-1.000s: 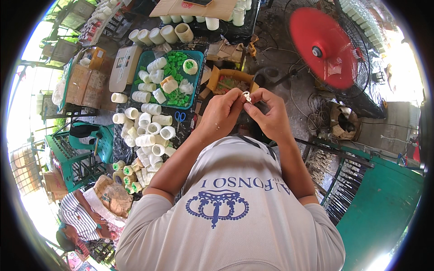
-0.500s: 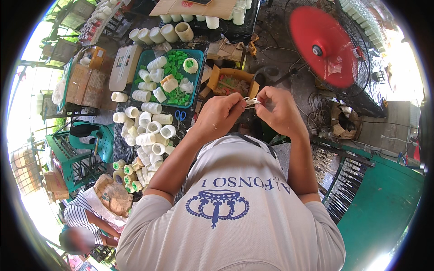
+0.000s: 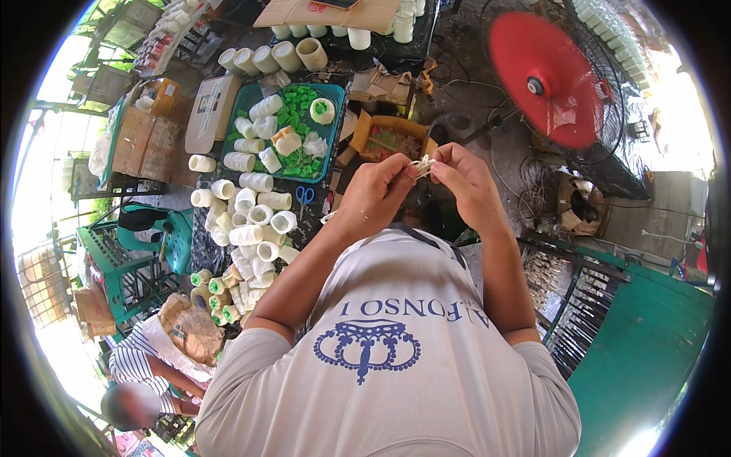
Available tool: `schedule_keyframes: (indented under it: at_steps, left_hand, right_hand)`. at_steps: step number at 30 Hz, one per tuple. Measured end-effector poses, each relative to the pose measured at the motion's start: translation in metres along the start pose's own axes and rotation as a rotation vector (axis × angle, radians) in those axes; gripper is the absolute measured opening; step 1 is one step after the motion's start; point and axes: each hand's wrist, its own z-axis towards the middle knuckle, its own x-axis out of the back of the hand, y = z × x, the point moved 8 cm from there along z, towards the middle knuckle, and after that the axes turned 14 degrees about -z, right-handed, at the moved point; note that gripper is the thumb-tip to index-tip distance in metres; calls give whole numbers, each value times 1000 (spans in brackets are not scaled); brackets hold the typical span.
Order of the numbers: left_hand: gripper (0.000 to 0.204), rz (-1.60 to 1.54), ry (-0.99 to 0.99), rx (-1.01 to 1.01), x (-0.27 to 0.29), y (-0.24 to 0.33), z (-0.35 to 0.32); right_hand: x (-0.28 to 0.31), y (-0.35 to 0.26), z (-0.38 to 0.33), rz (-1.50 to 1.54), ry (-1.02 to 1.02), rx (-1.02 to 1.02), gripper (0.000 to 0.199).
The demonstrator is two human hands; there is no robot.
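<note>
A small bundle of looped white cord [image 3: 423, 165] stretches between my two hands, held up in front of my body. My left hand [image 3: 375, 196] is closed, pinching one side of the loops between thumb and fingers. From the other side, my right hand [image 3: 466, 181] grips the cord with thumb and fingertips. A pale strand end [image 3: 327, 218] shows beside my left wrist; whether it belongs to the same cord I cannot tell. Beyond my hands sits a yellow bin [image 3: 429, 145] with mixed scraps inside.
To the left, a teal tray [image 3: 237, 97] bears green pieces and white cups. Several white cylinders [image 3: 245, 200] crowd the dark table, with blue-handled scissors [image 3: 304, 195] close by. A red fan [image 3: 525, 76] spins at the far right. A person in stripes [image 3: 141, 358] is at lower left.
My fingers have shifted slightly around the cord, and its loops look more bunched. My right hand has moved a touch upward. The fan blades keep turning.
</note>
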Motion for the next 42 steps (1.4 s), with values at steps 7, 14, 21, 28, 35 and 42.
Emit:
schedule_keyframes:
  at_steps: [7, 14, 21, 28, 35, 42]
  left_hand:
    - [18, 23, -81, -27, 3, 6, 0]
    - [27, -138, -76, 115, 2, -20, -2]
    - [30, -260, -50, 68, 0, -31, -1]
    - [26, -91, -128, 72, 1, -13, -1]
    - [24, -249, -112, 86, 0, -23, -5]
    - [27, -527, -130, 133, 1, -18, -7]
  right_hand:
    - [14, -58, -9, -846, 89, 383, 10]
    - [24, -60, -17, -568, 239, 263, 14]
    - [5, -79, -32, -735, 337, 620, 25]
    - [-6, -54, -13, -770, 178, 481, 17]
    - [-6, -22, -1, -278, 38, 151, 13]
    - [-18, -3, 2, 142, -107, 101, 15]
